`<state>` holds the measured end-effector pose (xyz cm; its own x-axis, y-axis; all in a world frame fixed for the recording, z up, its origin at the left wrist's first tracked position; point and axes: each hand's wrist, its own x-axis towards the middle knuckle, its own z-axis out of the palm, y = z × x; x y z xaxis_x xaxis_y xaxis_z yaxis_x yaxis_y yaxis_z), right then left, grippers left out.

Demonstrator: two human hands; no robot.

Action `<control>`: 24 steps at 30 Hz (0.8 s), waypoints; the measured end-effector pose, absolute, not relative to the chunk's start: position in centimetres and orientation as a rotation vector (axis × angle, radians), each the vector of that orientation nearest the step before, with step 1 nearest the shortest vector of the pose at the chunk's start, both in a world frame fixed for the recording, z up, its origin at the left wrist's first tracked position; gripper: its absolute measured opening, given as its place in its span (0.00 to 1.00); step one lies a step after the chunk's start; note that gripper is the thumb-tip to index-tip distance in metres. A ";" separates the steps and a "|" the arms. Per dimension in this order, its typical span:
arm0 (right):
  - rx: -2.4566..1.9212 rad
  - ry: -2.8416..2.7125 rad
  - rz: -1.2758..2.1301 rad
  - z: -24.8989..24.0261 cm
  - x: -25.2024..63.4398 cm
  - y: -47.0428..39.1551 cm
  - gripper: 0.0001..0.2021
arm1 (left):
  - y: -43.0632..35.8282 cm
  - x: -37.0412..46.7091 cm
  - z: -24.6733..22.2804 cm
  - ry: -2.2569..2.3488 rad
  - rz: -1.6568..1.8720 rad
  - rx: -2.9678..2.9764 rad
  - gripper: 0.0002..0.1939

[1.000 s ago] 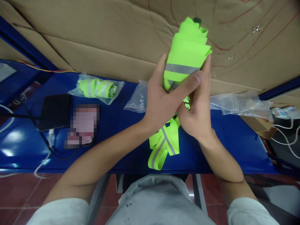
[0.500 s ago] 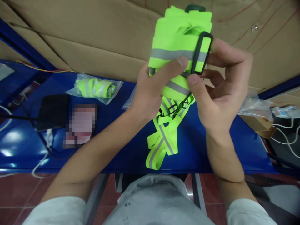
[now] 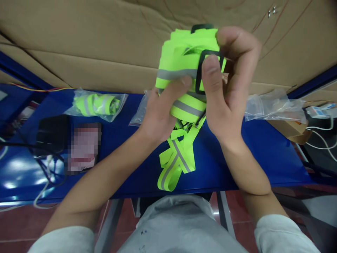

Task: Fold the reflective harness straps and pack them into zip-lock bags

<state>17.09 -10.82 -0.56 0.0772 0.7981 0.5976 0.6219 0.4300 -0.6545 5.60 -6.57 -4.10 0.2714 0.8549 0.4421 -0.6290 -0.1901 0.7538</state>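
A folded bundle of neon-yellow reflective strap with grey stripes is held up above the table. My left hand grips its lower left, thumb across the front and the other fingers hidden behind. On the bundle's right side, my right hand presses its thumb on a black plastic buckle, with the fingers curled round the edge. Another black buckle shows at the top of the bundle. More reflective strap lies in loops on the table below; whether it joins the bundle I cannot tell.
A clear bag with folded yellow strap lies on the blue table to the left. Near it are a black box with cables and a blurred-out flat item. Clear plastic bags and a cardboard box are at right.
The bundle has come lower and slightly left in view. My right thumb has moved from below the buckle onto its front, and the right fingers have shifted up to the bundle's upper edge.
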 end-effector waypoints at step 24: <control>-1.003 -1.347 0.140 -1.8 17.5 -7.7 0.20 | -7.0 7.1 -8.1 0.416 1.398 1.566 0.30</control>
